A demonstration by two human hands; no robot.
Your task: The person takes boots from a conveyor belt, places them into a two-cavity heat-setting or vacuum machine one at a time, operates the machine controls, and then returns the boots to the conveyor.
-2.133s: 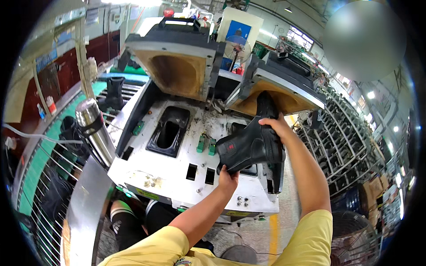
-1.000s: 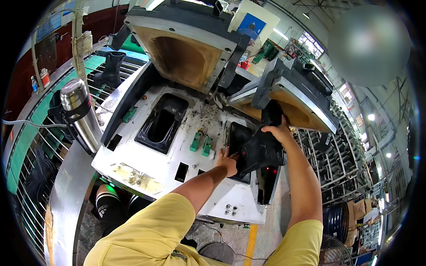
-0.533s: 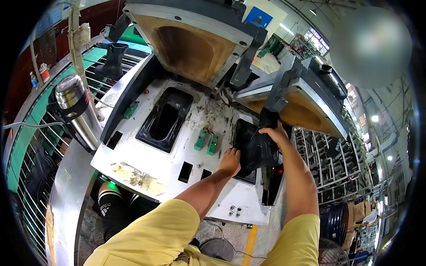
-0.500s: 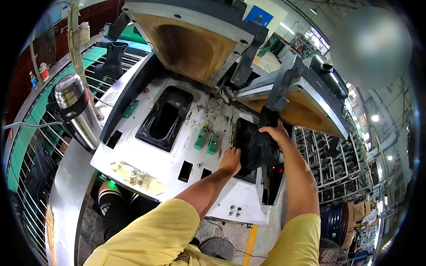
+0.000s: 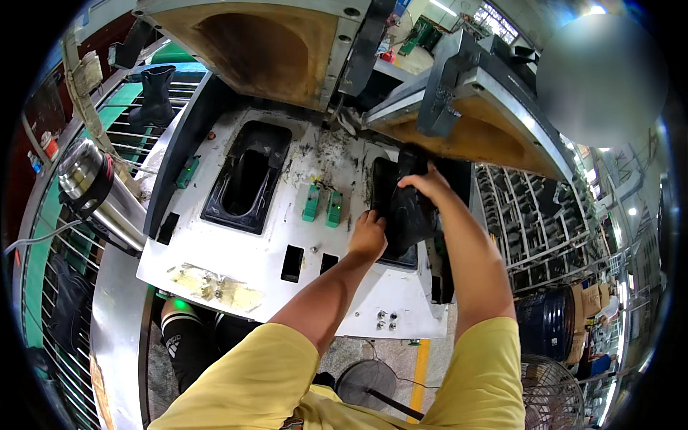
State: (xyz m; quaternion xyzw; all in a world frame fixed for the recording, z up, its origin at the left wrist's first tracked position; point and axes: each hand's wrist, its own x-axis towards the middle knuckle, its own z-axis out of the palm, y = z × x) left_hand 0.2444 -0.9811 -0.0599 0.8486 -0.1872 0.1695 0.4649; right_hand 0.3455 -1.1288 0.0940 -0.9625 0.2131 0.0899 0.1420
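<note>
A black boot (image 5: 410, 218) stands tilted over the right-hand black mould seat (image 5: 401, 259) on the white machine top. My right hand (image 5: 428, 183) is closed around the boot's upper part. At the boot's left side, my left hand (image 5: 368, 235) has its fingers curled in at the seat's edge; whether they grip the boot or the rim is hidden. To the left lies a second black mould seat (image 5: 269, 132) with a deep foot-shaped hollow and no boot in it. Two small green sensor blocks (image 5: 311, 203) sit between the seats.
Tilted lids with tan pads, the left lid (image 5: 308, 61) and right lid (image 5: 487, 147), hang above. At left are a steel flask (image 5: 118, 193) and a slatted rack holding a black boot (image 5: 154, 97). A metal rack (image 5: 523, 222) stands right, a fan (image 5: 552, 394) low right.
My right hand has shifted its hold, and the boot now stands narrower and turned in the seat. My left hand stays by the seat's edge. The whole view has shifted slightly.
</note>
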